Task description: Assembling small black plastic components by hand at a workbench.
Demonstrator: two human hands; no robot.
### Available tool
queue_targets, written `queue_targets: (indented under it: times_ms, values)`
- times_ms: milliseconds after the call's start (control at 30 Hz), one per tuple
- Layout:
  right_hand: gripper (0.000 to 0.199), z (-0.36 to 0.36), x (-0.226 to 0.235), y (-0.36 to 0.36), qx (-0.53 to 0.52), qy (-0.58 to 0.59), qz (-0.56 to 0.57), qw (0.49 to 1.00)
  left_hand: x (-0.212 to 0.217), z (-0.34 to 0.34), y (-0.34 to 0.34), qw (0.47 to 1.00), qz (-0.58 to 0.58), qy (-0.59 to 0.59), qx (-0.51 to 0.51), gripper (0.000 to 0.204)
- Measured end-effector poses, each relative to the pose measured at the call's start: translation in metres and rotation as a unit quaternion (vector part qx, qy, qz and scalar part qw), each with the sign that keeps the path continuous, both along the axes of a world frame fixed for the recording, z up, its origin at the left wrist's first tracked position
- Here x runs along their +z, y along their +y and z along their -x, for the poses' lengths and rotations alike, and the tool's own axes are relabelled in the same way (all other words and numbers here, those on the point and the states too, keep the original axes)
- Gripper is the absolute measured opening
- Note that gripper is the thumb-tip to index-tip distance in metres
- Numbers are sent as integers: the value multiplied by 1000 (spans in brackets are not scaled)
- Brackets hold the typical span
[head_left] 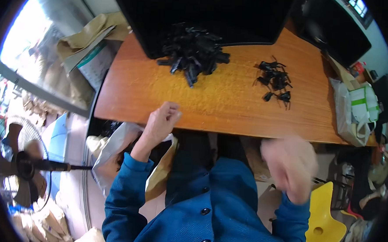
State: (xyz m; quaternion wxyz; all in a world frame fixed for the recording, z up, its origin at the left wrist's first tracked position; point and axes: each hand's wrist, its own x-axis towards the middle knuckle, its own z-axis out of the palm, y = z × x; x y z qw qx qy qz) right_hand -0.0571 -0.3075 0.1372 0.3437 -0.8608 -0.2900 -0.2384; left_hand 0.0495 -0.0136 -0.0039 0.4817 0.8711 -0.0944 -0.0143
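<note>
Over the front edge of the wooden table my left hand (161, 121) is closed, its fingers curled together. Whatever it may hold is hidden. My right hand (290, 163) hovers just off the table's front edge on the right, smeared by motion, so its fingers cannot be read. Toward the back lies a big heap of small black plastic parts (193, 51), reaching up against a black screen. Farther right a smaller cluster of black parts (276, 77) with thin stems is spread on the wood. Neither hand touches these piles.
The wooden table (138, 92) carries a large black screen (217, 12) at the back. Below my left hand stands an open paper bag (163, 172). A fan (25, 164) is at far left, a yellow chair (325, 220) at lower right, a white-green bag (361, 103) at the table's right end.
</note>
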Motion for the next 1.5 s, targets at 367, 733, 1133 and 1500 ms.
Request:
queue_targets:
  times_ms: [367, 733, 1133, 1500]
  values:
    - [39, -173, -142, -109, -153, 59, 464, 871, -63, -148, -44, 985, -161, -10, 53, 44]
    - [23, -192, -142, -54, -115, 128, 200, 965, -58, -139, -10, 968, 103, 228, 28, 21]
    - [14, -174, -190, -34, 34, 540, -686, 486, -39, -119, -63, 984, -113, 40, 132, 20]
    - [22, -157, -190, -32, 66, 500, -660, 557, -47, -80, -144, 838, 469, 277, 19, 13]
